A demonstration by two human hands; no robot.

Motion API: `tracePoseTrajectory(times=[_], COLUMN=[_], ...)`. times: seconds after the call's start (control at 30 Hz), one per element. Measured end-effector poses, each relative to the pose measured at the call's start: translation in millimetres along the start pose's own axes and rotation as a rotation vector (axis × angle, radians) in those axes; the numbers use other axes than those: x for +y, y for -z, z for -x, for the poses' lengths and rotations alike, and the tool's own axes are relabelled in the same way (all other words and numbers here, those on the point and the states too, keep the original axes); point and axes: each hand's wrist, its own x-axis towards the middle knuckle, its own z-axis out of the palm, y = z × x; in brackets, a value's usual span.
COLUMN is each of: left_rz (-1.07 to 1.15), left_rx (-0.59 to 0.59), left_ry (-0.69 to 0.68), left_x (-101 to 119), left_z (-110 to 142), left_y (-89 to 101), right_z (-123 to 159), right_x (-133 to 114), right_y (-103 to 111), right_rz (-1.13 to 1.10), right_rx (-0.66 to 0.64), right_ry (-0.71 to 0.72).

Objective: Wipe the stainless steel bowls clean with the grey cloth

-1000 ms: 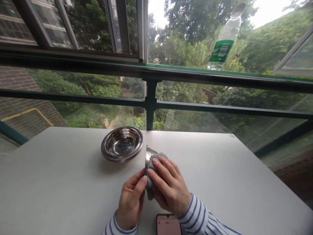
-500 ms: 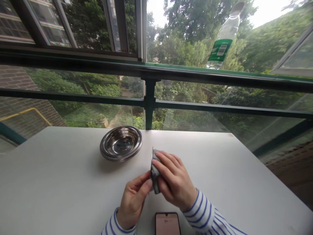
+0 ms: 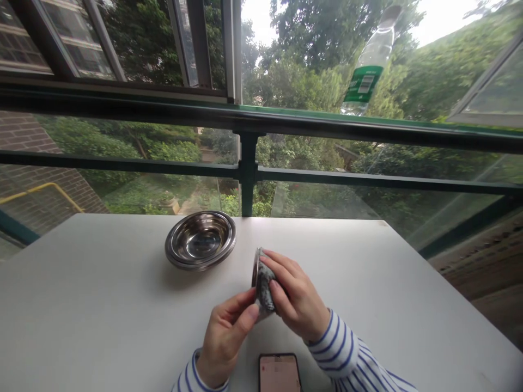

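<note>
A small steel bowl (image 3: 256, 268) stands on edge above the white table (image 3: 102, 305), only its rim showing. My right hand (image 3: 296, 296) presses a grey cloth (image 3: 265, 293) against the bowl, fingers curled over both. My left hand (image 3: 226, 336) pinches the bowl's lower edge with thumb and fingers. A stack of shallow steel bowls (image 3: 200, 246) rests on the table to the left and beyond my hands.
A phone (image 3: 279, 373) lies face up at the table's near edge between my striped sleeves. A green railing (image 3: 261, 121) with glass panels runs behind the table. A clear bottle with a green label (image 3: 366, 71) stands on the rail at the upper right.
The small bowl has turned more edge-on, and the cloth has slid round it under my right hand. Both hands have shifted slightly right.
</note>
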Motion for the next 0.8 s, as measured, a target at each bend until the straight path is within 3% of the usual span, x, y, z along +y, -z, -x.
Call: tracePoseTrajectory(times=[0.07, 0.27, 0.5, 0.6, 0.73, 0.8], left_rz=[0.016, 0.192, 0.265, 0.235, 0.193, 0.175], left_rx=[0.024, 0.203, 0.234, 0.225, 0.165, 0.141], left_ry=[0.002, -0.012, 0.039, 0.046, 0.018, -0.013], left_x=[1.0, 11.3, 15.0, 13.8, 9.6, 8.7], left_z=[-0.6, -3.4, -5.1, -4.0, -2.9, -2.9], left_y=[-0.6, -5.3, -13.3, -14.7, -13.9, -12.8], right_z=[1.2, 7.9, 11.3, 10.5, 9.1, 10.5], right_x=[-0.7, -7.4, -2.8, -0.8, -3.2, -4.9], right_y=[-1.4, -16.0, -19.2, -18.5, -17.6, -18.6], right_rz=[0.007, 0.209, 0.238, 0.168, 0.056, 0.062], right_rx=[-0.005, -0.024, -0.078, -0.035, 0.026, 0.046], right_ry=[0.029, 0.332, 0.465, 0.37, 0.092, 0.064])
